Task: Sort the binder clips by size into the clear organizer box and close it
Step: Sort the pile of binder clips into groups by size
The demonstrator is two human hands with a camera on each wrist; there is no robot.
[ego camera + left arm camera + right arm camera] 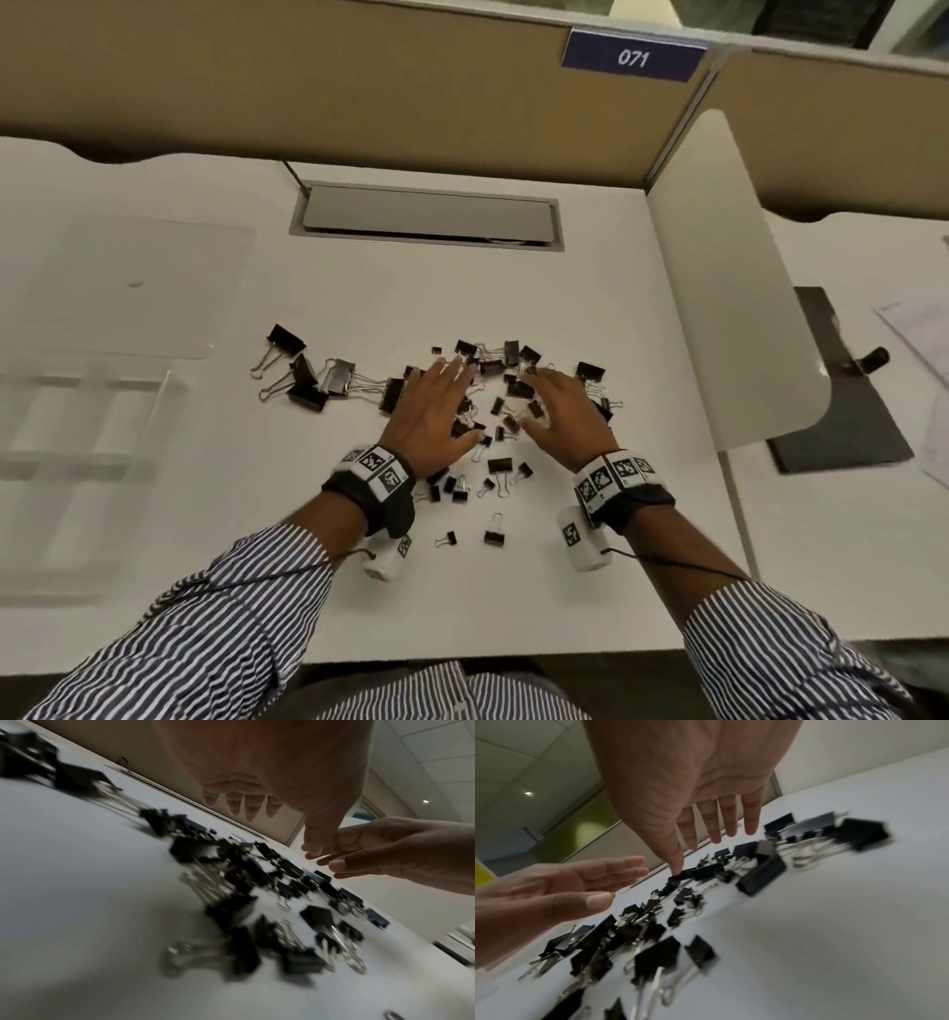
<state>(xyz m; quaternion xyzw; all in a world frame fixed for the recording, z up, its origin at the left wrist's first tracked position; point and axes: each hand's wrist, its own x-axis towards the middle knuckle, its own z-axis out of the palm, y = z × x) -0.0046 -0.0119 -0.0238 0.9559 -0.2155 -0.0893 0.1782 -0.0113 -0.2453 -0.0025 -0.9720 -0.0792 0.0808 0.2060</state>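
Observation:
Black binder clips of several sizes (pixel 500 354) lie scattered on the middle of the white desk, with large ones (pixel 308 375) trailing to the left and small ones (pixel 495 537) near my wrists. My left hand (pixel 436 406) and right hand (pixel 562 416) hover palm-down over the pile with straight fingers, holding nothing. In the right wrist view the right hand (pixel 693 791) spreads above the clips (pixel 654 923), its thumb tip down at one small clip. In the left wrist view the left hand (pixel 257 780) hangs above blurred clips (pixel 244 878). The clear organizer box (pixel 77 411) lies open at far left, its lid (pixel 138 288) folded back.
A grey cable hatch (pixel 426 216) is set into the desk behind the pile. A white divider panel (pixel 729 288) bounds the desk on the right, with a dark pad (pixel 842 401) beyond it. A beige partition stands at the back.

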